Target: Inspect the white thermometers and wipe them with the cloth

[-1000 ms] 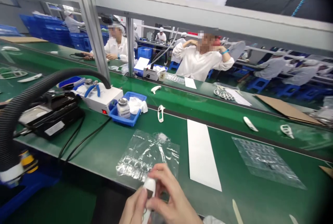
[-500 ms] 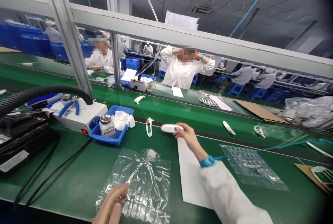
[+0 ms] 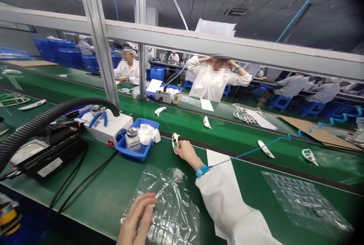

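Observation:
My right hand (image 3: 187, 153), with a blue band at its wrist, reaches out over the green bench. Its fingers close on the near edge of a white plastic housing (image 3: 174, 138) that has a green circuit board inside. Low in the view, my left hand (image 3: 138, 218) has its fingers stretched and apart, holding nothing. It rests at the left side of a clear plastic bag (image 3: 184, 199) with clear blister pockets. A white sheet of paper (image 3: 230, 176) lies partly under my right sleeve.
A blue tray (image 3: 133, 155) holds a glass jar and white cloths, beside a white box (image 3: 109, 133) with a black hose. White pieces, including a white casing (image 3: 207, 122), lie on the green belt (image 3: 233, 135). Another clear blister bag (image 3: 304, 195) is at right. Co-workers sit opposite.
The white casing is out of my right hand, and a similar piece now lies on the belt. My right hand has moved left onto the circuit-board housing. The view has turned left.

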`<state>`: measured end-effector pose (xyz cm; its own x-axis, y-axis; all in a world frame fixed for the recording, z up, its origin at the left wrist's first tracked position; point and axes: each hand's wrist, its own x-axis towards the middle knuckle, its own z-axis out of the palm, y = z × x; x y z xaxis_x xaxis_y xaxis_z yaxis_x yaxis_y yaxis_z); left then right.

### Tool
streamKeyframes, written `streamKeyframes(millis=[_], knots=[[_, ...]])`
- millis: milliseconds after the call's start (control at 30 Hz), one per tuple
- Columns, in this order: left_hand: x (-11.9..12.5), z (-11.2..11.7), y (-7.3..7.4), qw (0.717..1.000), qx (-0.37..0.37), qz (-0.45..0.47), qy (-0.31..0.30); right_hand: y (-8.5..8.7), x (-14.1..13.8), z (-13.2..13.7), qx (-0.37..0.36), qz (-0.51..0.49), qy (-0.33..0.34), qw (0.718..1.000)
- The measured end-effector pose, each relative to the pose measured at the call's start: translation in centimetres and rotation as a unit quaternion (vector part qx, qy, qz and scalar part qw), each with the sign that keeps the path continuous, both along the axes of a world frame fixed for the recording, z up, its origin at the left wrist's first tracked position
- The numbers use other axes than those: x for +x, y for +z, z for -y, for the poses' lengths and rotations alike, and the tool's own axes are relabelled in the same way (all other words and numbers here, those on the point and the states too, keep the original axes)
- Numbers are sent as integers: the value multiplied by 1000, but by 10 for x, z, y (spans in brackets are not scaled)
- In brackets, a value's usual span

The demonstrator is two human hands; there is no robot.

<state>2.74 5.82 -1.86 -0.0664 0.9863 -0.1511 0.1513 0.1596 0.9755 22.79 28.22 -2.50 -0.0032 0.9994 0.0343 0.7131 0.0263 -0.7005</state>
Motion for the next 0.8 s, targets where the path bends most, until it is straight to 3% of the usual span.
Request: streamKeyframes(millis=[100,200,333,467,567,667,800], knots=[[-5,-9,7,998,-31,48,-9,11,-12,28,-22,-24,52,998],[0,-19,14,985,-58,160,30,26,-26,82,-46,-78,139,986],[17,-27,21,951,-30,304,48,46,-39,150,-76,-141,270,949],[24,-21,23,973,24,216,79,57,-39,164,-56,-131,244,959],[25,-10,19,990,23,130,47,57,-40,161,-35,-136,241,960],[27,1,13,996,-3,86,20,55,-46,167,26,-56,268,961],[22,3,8,997,1,59,39,57,-44,169,128,8,297,946]])
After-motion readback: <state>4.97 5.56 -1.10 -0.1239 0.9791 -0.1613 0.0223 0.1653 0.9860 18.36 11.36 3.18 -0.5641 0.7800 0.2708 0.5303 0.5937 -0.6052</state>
